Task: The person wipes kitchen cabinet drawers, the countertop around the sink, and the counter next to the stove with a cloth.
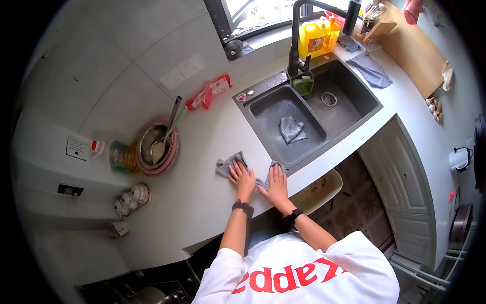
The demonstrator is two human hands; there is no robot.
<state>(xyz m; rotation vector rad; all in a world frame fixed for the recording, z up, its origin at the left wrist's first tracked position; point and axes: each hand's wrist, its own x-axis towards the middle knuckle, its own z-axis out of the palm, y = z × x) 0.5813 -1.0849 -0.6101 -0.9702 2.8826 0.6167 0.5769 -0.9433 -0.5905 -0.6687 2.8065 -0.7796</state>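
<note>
A grey cloth [262, 184] lies bunched on the white countertop, just left of the sink. My left hand [243, 181] rests flat on its left part, fingers stretched out and slightly spread. On the cloth's right end, beside the sink's front corner, lies my right hand [276, 188], its fingers extended and its thumb pointing towards the left hand. Both palms press down on the cloth, and part of it is hidden beneath them. Another wet grey cloth [291, 129] sits folded in the left basin of the dark double sink [263, 147].
Metal bowls [152, 147] with a ladle stand against the left wall, near a jar set [132, 198]. A red-and-white packet [210, 92] lies at the back. A black faucet [295, 55], yellow bottles [312, 38] and a grey rag [372, 71] surround the sink.
</note>
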